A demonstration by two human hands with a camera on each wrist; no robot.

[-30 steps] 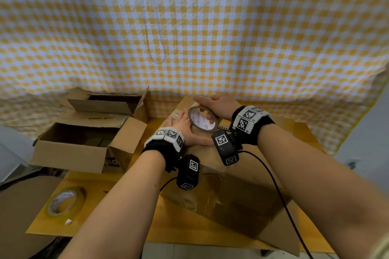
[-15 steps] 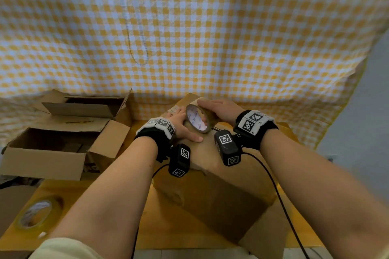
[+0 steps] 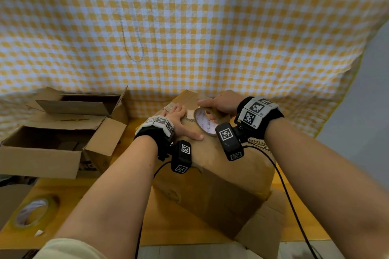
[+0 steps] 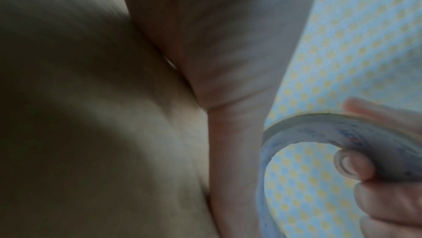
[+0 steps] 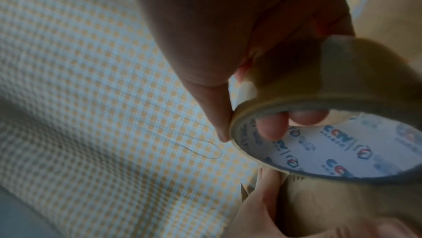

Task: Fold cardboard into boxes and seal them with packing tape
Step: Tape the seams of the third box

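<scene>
On the yellow-orange table [image 3: 185,225] a closed cardboard box [image 3: 221,185] sits turned cornerwise at the centre, and both of the person's hands are on its top. The left hand [image 3: 179,121] lies flat there, fingers straight and spread toward twelve o'clock and the thumb stretched out toward three, pressing the cardboard down and holding nothing. Just beside it at three o'clock the right hand [image 3: 223,104] grips a roll of brown packing tape [image 3: 207,121] standing on edge on the box top; the right wrist view shows the fingertips [image 5: 271,126] hooked inside the printed white core and the thumb lying on the outer rim, so the roll is clasped through its ring. The left thumb nearly meets the bottom of the roll. A pale label [image 3: 191,113] shows on the box top between the two hands. At nine o'clock, well apart from the taped box, an open cardboard box [image 3: 42,153] stands with its flaps up, and another open box [image 3: 84,103] is behind it. At seven o'clock near the table's front edge lies a second roll of tape [image 3: 33,213], flat and untouched. A yellow and white checked cloth [image 3: 189,27] hangs behind the table
</scene>
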